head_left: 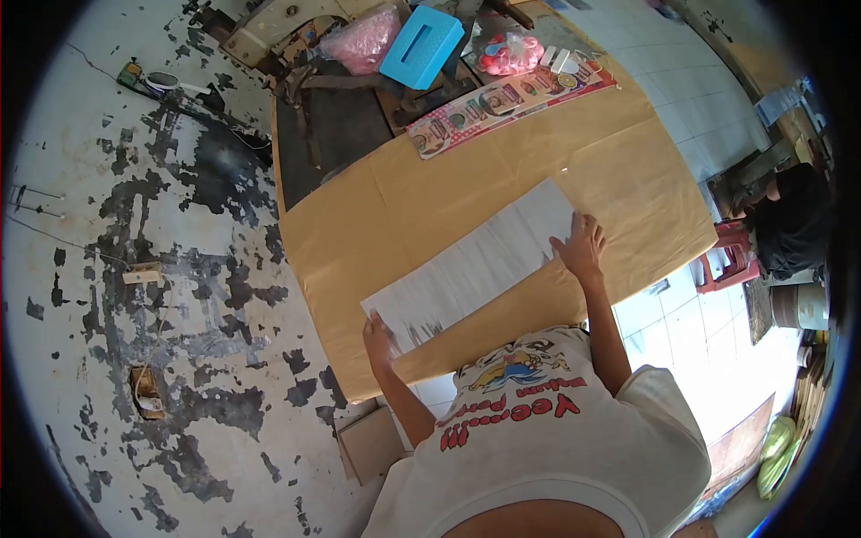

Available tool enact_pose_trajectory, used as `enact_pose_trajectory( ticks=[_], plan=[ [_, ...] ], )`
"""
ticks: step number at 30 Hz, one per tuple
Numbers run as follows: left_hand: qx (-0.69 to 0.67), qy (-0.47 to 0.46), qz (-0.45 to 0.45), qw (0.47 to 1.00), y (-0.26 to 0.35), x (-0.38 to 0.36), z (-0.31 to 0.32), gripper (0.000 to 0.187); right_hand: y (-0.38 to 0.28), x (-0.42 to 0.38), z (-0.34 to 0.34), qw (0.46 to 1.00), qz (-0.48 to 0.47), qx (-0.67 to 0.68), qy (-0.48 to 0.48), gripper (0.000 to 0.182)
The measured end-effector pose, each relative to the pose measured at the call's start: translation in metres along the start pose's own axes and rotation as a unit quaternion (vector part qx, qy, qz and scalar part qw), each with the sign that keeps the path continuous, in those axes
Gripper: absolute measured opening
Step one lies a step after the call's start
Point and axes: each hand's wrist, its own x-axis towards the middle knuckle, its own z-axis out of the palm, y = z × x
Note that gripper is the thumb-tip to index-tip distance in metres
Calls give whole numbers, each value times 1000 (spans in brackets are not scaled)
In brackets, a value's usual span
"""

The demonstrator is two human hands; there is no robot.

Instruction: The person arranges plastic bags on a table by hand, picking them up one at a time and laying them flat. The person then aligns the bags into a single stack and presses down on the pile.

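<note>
A long white sheet (475, 264) lies slantwise on a table covered in brown paper (619, 170). My left hand (378, 337) pinches the sheet's near left corner at the table's front edge, thumb on top. My right hand (581, 247) rests flat on the sheet's right end, fingers spread and pointing away from me. My white printed shirt (538, 430) fills the bottom of the view.
At the table's far end lie a blue box (421, 45), a pink bag (363, 40), a clear bag of pink pieces (509, 54) and a printed card strip (511, 99). A red stool (728, 260) and a person in dark clothes (794, 224) are at the right. A cardboard box (368, 439) sits on the floor.
</note>
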Motion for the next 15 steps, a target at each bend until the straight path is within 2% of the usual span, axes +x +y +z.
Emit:
enact_pose_trajectory(
  ticks=[2, 4, 5, 7, 8, 10, 11, 12, 14, 15],
  plan=[
    [44, -20, -32, 998, -4, 4, -3, 38, 10, 2, 4, 999, 23, -29, -6, 51],
    [91, 22, 9, 996, -34, 21, 1, 38, 15, 10, 0, 998, 50, -12, -32, 48],
    [113, 42, 31, 992, -44, 29, 4, 38, 22, 18, -3, 993, 67, 52, -88, 45],
    [127, 24, 19, 991, -45, 32, 13, 39, 28, 36, -18, 960, 90, 177, -195, 42],
    [132, 20, 13, 991, -45, 35, 18, 40, 27, 39, -23, 961, 75, 204, -169, 40],
    [112, -47, -31, 992, -20, 28, 41, 42, -12, 44, -64, 956, 42, 264, -119, 37],
    [109, -84, -56, 989, -4, 20, 51, 43, -46, 43, -97, 944, 23, 303, -126, 31],
    [115, -115, -33, 986, 6, 13, 61, 45, -83, 38, -131, 931, 10, 339, -135, 25],
    [124, -183, 12, 975, 23, 2, 86, 50, -136, 16, -168, 885, -92, 377, -259, 18],
    [81, -169, 41, 981, 31, -2, 94, 53, -151, 4, -167, 789, -189, 469, -349, 15]
  ],
)
